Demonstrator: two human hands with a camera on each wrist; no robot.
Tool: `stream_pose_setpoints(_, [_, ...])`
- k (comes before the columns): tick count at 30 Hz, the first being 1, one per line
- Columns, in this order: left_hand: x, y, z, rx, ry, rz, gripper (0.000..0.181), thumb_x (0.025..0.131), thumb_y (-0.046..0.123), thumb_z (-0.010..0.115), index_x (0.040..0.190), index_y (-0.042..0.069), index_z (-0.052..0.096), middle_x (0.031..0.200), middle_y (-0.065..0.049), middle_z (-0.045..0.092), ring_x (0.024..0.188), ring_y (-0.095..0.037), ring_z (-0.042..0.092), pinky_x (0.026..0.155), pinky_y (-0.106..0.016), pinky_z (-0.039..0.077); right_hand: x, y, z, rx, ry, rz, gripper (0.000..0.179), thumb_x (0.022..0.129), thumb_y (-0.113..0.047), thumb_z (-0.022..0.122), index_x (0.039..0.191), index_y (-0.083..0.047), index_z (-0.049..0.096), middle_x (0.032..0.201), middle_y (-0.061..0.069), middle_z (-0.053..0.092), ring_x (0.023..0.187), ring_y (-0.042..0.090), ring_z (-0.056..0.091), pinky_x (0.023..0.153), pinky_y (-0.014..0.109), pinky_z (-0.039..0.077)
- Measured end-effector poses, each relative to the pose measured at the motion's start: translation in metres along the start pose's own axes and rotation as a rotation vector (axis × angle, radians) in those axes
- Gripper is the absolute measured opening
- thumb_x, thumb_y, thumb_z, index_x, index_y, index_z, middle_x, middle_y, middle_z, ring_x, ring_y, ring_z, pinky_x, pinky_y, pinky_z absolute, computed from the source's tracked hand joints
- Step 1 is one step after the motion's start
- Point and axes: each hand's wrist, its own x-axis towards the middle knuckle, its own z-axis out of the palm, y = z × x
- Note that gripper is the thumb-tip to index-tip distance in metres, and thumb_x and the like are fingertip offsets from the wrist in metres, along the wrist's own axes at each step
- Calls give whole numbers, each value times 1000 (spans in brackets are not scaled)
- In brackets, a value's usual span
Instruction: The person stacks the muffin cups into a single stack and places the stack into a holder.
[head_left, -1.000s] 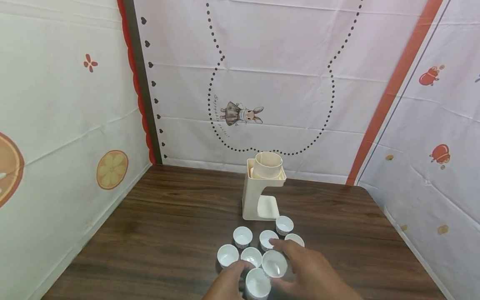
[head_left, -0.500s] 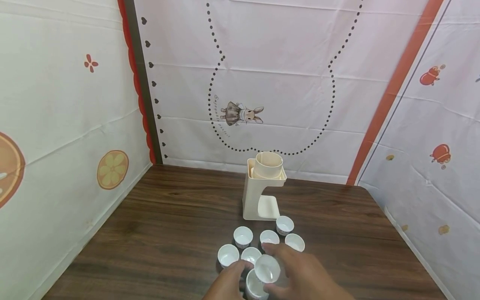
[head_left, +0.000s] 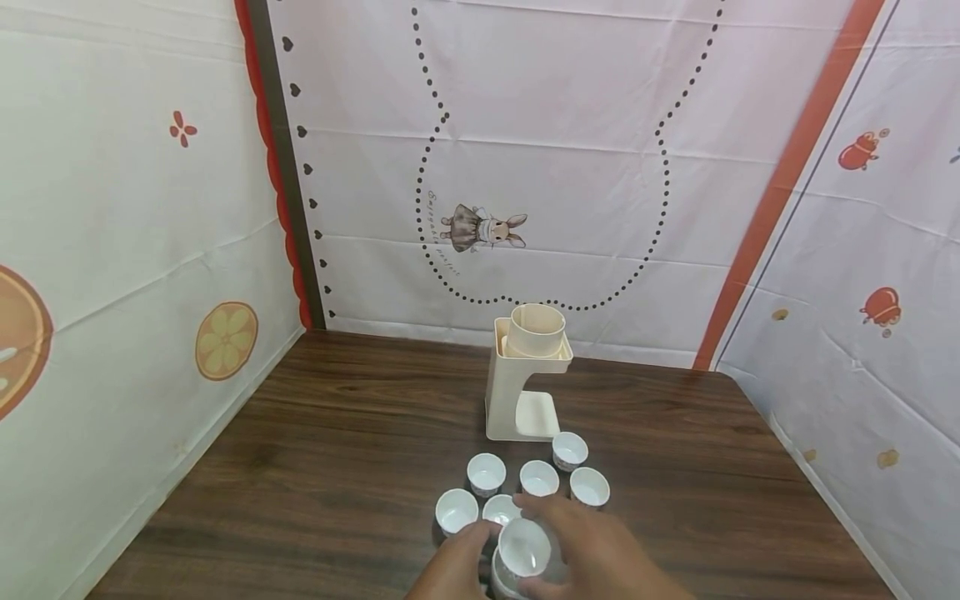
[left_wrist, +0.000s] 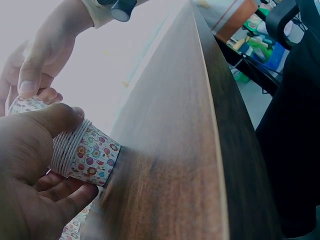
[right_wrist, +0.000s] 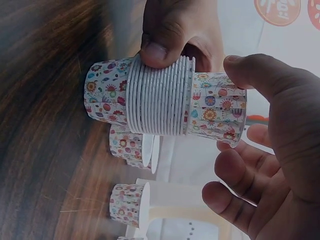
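Observation:
My left hand (head_left: 452, 568) grips a nested stack of paper baking cups (right_wrist: 160, 97) with a flowered print, thumb on the white rims. The stack also shows in the left wrist view, tilted toward the table. My right hand (head_left: 600, 554) holds one single paper cup (head_left: 524, 546) of the same print between thumb and fingers. In the head view this cup overlaps the top of the stack. In the right wrist view it meets the stack's end rim, in line with it; whether its end sits inside is hidden.
Several loose white-lined paper cups (head_left: 487, 473) stand on the dark wooden table (head_left: 337, 467) just beyond the hands. Behind them is a cream stand (head_left: 504, 400) with a round holder (head_left: 537, 332) on top. Printed cloth walls (head_left: 375, 275) enclose the table.
My right hand has moved left and slightly down with the single cup, from beside the stack to over its top. My left hand and the loose cups keep their places.

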Motion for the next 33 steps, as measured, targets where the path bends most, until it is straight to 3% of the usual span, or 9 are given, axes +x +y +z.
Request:
stream_pose_setpoints(12, [0, 1, -3, -53, -13, -2, 68, 57, 29, 101, 113, 15, 66, 104, 14, 64, 95, -5, 59, 85, -31, 53, -4, 3, 6, 23, -49, 50, 76, 78, -56, 85, 143, -32, 53, 118, -13, 68, 93, 6, 66, 74, 31, 55])
stream_pose_setpoints(22, [1, 1, -2, -71, -14, 2, 65, 57, 28, 101, 111, 16, 66, 101, 17, 63, 93, -3, 60, 85, -30, 53, -6, 9, 6, -30, -15, 27, 79, 78, -56, 85, 145, -30, 51, 118, -13, 67, 84, 2, 62, 70, 30, 54])
stream_pose_setpoints(31, [1, 1, -1, -32, 3, 45, 65, 56, 22, 101, 111, 14, 66, 100, 18, 63, 91, -2, 59, 84, -28, 53, -8, 14, -1, -8, -16, 113, 77, 77, -49, 88, 143, -30, 53, 116, -14, 66, 80, 1, 60, 66, 27, 50])
stream_pose_setpoints(33, [2, 1, -1, -41, -8, 35, 66, 56, 21, 101, 111, 15, 66, 101, 17, 63, 92, -2, 59, 85, -29, 53, -9, 16, -3, 7, -24, 143, 77, 77, -48, 88, 143, -30, 53, 111, -14, 65, 72, -1, 54, 62, 26, 48])
